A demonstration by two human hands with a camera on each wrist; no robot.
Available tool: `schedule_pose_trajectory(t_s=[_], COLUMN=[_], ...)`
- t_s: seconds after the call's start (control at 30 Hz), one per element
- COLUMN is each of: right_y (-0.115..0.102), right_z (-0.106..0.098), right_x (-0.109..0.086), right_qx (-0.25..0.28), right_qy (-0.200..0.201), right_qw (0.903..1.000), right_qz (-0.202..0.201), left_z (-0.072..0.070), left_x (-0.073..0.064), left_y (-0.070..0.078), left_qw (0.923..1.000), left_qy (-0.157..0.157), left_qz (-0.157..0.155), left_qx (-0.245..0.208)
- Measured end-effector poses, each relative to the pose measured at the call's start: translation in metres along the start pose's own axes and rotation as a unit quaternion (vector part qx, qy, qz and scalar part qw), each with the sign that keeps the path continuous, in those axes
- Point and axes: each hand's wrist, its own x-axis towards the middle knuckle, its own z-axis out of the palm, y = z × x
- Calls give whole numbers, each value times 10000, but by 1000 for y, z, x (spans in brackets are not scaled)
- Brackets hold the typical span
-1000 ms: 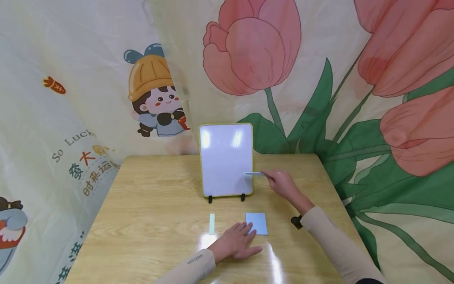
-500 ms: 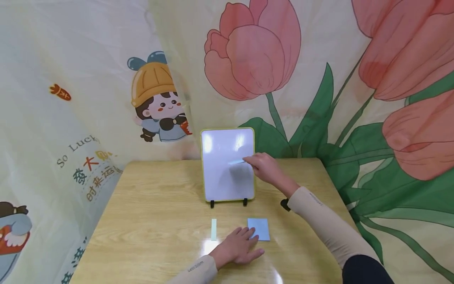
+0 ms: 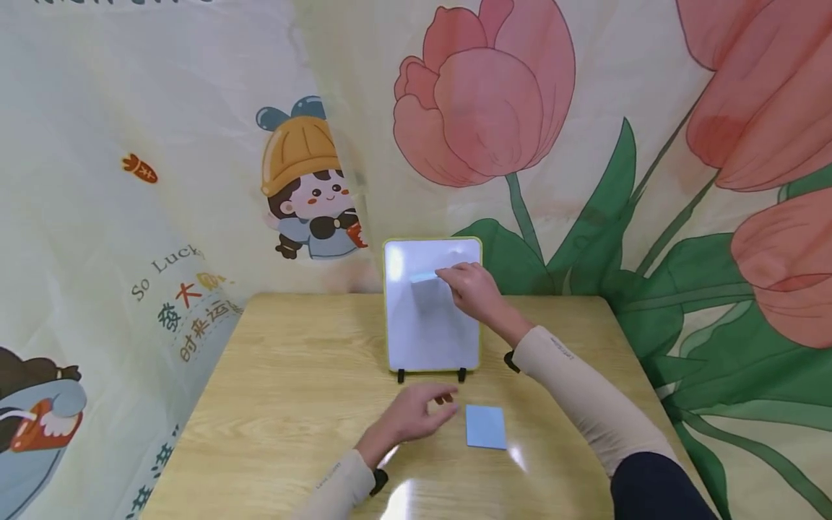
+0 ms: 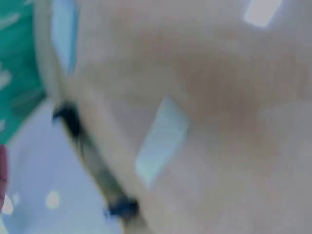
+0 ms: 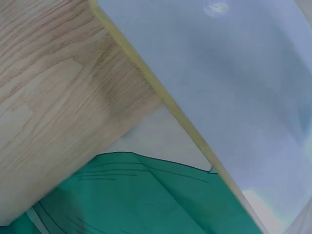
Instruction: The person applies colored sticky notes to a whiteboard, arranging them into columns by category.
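Bench: blue note pad near right; pale-green strip behind left hand in head view.
Right hand: pinching light-blue strip before far whiteboard, higher than earlier.
Left grip: slack, lifted off pad.

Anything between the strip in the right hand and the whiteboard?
Nothing visible. In the head view the right hand holds the strip right in front of the whiteboard; can't tell if they touch yet. The left hand is over the table, out of that path.
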Motion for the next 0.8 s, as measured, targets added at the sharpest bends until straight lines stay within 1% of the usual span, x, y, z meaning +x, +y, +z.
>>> schedule_pose_trajectory(t_s=[0.03, 0.07, 0.1, 0.17, 0.23, 0.27, 0.3, 0.37, 0.4, 0.5, 0.57, 0.63, 0.7, 0.77, 0.8], right_y=[1, 2, 3, 3, 2, 1, 0, -4, -6, -12, -14, -16, -18, -19, -20], right_z=[0, 1, 2, 3, 5, 7, 8, 13, 15, 24, 29, 33, 36, 39, 39], right_x=[1, 3, 4, 6, 7, 8, 10, 13, 15, 19, 19, 18, 18, 18, 18], right_qx=[-19, -42, -61, -53, -52, -54, -41, -51, -67, -81, -123, -235, -376, -516, -566], right_qy=[35, 60, 92, 184, 268, 299, 323, 327, 325, 385, 414, 462, 524, 612, 652], right_qw=[10000, 9999, 9998, 9994, 9992, 9992, 9992, 9993, 9993, 9991, 9989, 9984, 9978, 9967, 9962], right_qz=[60, 125, 193, 276, 281, 266, 241, 163, 143, 153, 206, 212, 177, 147, 141], left_z=[-11, -22, -31, -49, -63, -70, -78, -92, -99, -118, -127, -133, -136, -138, -139], left_x=[5, 9, 15, 26, 36, 41, 45, 52, 56, 68, 77, 86, 93, 98, 100], left_y=[-6, -14, -22, -39, -56, -63, -70, -81, -86, -95, -98, -100, -102, -104, -105], left_qw=[9986, 9947, 9890, 9742, 9597, 9541, 9499, 9430, 9399, 9309, 9240, 9191, 9136, 9116, 9123], left_qy=[453, 908, 1361, 2212, 2802, 2990, 3108, 3182, 3137, 2765, 2460, 2234, 2145, 2085, 2049], left_qz=[76, 156, 219, 265, 116, -32, -250, -755, -1011, -1719, -2073, -2259, -2342, -2331, -2300], left_qx=[-270, -450, -539, -368, -189, -158, -233, -621, -893, -1659, -2068, -2332, -2540, -2667, -2700])
